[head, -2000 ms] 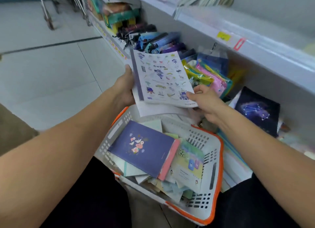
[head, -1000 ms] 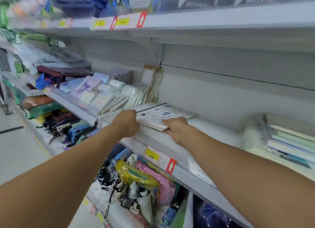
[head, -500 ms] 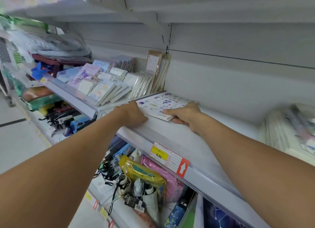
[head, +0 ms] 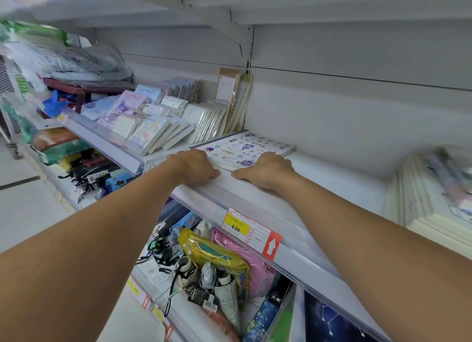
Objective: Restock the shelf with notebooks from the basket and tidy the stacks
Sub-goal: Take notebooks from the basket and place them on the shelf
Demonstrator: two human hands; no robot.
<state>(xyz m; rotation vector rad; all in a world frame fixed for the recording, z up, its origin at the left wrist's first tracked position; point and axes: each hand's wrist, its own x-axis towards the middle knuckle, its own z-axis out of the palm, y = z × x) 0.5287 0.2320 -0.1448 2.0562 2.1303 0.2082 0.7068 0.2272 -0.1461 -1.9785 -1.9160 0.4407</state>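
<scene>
A thin stack of white notebooks [head: 251, 144] with small purple and blue drawings lies flat on the white middle shelf [head: 332, 185], near its front rim. My left hand [head: 192, 165] is at the stack's near left corner and my right hand [head: 267, 169] at its near right edge. Both hands' fingers curl against that edge, and the thumbs lie along the shelf rim, pointing at each other. The fingertips are hidden behind the hands. The basket is out of view.
Small notepads and packs [head: 153, 121] fill the shelf left of the stack. A blurred pile of notebooks [head: 434, 201] stands at the right. A yellow 6.00 price tag [head: 237, 226] is on the rim. Pouches and umbrellas [head: 217, 272] crowd the shelf below.
The notebooks went from above the basket up onto the middle shelf. Since half a second ago both hands have slid back to the stack's near edge, and the stack lies squarer to the rim.
</scene>
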